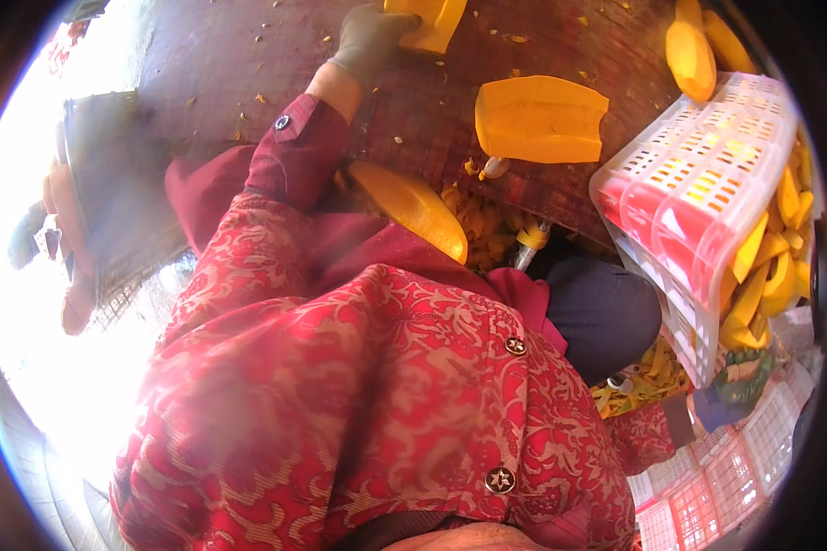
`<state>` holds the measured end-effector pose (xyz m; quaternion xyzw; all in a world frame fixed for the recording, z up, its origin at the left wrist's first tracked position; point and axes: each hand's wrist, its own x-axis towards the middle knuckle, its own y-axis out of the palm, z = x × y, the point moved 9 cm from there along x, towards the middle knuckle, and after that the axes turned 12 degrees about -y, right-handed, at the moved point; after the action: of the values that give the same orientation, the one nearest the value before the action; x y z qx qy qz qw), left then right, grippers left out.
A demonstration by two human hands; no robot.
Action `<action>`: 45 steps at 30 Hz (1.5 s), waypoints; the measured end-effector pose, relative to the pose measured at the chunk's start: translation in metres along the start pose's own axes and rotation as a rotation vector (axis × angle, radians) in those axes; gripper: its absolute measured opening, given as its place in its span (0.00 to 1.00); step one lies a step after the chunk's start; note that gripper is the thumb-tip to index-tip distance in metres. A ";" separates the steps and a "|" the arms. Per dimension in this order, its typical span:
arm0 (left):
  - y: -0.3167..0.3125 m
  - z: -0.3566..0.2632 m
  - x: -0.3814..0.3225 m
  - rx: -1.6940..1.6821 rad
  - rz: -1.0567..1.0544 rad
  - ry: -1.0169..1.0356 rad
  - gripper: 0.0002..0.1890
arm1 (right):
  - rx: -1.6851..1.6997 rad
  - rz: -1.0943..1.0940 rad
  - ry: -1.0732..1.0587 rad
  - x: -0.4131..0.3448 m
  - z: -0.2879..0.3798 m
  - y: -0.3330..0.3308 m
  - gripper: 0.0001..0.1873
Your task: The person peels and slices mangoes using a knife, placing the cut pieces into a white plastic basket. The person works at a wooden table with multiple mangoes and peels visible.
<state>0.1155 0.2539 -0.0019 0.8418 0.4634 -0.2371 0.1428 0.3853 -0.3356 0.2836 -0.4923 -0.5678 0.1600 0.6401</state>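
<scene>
My left hand [375, 38], in a pale glove, grips the edge of a hollowed orange squash piece [435, 21] at the top of the view. To its right, another hollowed squash piece [541, 120] lies on the dark red board [441, 89]. A long squash piece [413, 206] rests against my lap, by the board's near edge. My right hand [737, 389], in a green and blue glove, is low at the right, beside the lower edge of a crate of cut squash; whether it holds anything cannot be told.
The white and pink plastic crate [696, 165] stands tilted at the right, with squash pieces [772, 275] in it. Peeled squashes [690, 58] lie beyond it. A metal-shafted tool [529, 244] and scraps are below the board. Another person's hand or arm [65, 213] appears blurred at the left.
</scene>
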 end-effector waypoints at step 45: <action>0.397 -0.196 -0.289 0.529 0.291 0.867 0.30 | 0.608 -0.208 0.561 0.064 0.037 -0.013 0.20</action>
<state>0.3723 -0.0725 0.3263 0.9255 0.2825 0.0460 -0.2480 0.3674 -0.2757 0.3260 -0.2459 -0.3451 0.1147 0.8985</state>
